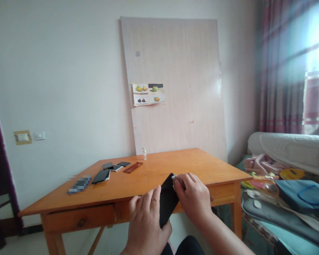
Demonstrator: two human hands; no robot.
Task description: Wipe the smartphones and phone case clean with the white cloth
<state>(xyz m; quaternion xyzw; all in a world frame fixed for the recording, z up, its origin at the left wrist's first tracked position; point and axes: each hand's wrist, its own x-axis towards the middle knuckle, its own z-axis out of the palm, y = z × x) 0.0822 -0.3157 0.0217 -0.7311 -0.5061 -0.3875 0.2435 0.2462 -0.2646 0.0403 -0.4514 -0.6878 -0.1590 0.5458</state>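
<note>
A black smartphone is held tilted in front of the table's near edge. My left hand is wrapped round its left side and lower end, with the thumb underneath. At the phone's upper right edge, my right hand pinches a small crumpled white tissue against it. The rest of the tissue is hidden behind the fingers. Farther back on the table lie a dark phone, a smaller dark phone and an empty reddish-brown phone case.
The wooden table has a drawer at its front left. A clear pump bottle stands at the back edge. A blurred-out item lies at the left. To the right, a bed holds a blue bag and clothes.
</note>
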